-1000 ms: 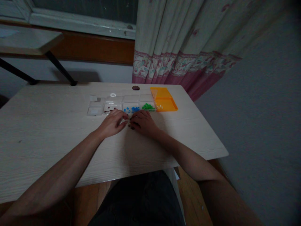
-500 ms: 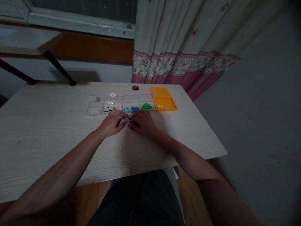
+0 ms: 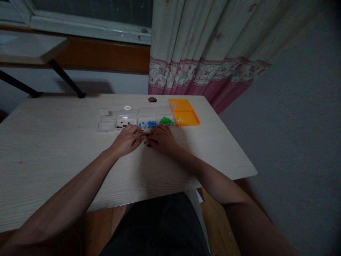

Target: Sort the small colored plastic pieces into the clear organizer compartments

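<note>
I've got left hand (image 3: 125, 140), right hand (image 3: 163, 139) near-meeting over surface (image 3: 119, 181). Fingers (image 3: 137, 136) narrow; can't tell if holding anything. Dark bits (image 3: 148, 144) at fingers' 6 o'clock. Clear box (image 3: 101, 125) at 12, blue pieces (image 3: 152, 123) inside; orange case (image 3: 188, 116) at 2.

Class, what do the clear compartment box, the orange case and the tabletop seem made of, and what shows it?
Clear compartment box: likely hard, glossy plastic; it is see-through with bright glints.
Orange case: probably smooth plastic, in one even colour with a raised rim.
Tabletop: pale, matt-looking wood or wood-look laminate; fine grain lines show, but which it is stays open.
</note>
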`<state>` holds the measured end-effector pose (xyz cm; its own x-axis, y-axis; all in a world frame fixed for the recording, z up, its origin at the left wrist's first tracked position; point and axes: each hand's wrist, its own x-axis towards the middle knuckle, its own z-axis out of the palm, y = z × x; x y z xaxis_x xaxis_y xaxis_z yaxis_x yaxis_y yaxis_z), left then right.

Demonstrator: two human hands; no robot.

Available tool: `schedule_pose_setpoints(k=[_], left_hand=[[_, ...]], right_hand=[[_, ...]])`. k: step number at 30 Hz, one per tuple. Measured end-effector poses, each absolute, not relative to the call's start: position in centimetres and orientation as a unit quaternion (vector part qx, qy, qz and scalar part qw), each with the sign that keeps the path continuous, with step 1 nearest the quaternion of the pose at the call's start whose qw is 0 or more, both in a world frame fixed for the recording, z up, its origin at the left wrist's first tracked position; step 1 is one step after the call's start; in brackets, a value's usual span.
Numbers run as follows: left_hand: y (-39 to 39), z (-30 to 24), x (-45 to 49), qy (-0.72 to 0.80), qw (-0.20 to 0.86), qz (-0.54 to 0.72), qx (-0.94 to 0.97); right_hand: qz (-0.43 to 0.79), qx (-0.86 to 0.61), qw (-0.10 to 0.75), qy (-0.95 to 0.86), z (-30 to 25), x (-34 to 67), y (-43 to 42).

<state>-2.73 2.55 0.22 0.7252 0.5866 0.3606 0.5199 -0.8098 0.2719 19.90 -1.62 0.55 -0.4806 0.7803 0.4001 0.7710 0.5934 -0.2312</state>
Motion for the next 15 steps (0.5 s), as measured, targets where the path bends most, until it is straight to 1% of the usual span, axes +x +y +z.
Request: schedule_pose_setpoints(k=[4,11,15], left_hand=[[2.4,0.4,-2.8,0.304,0.076,0.223,0.923],[2.5,0.5,-2.8,0.306,0.082,0.222,0.922],[2.4,0.7,-2.8,0.305,0.101,0.225,0.92]], right_hand=[[0.036,-0.46,0.27,-0.845,0.5,20.4,-1.3],[0.04,-0.49,0.269,-0.828,0.2,20.9,-1.0],[0.038,-0.521,0.302,-0.798,0.4,21.4,-0.6]])
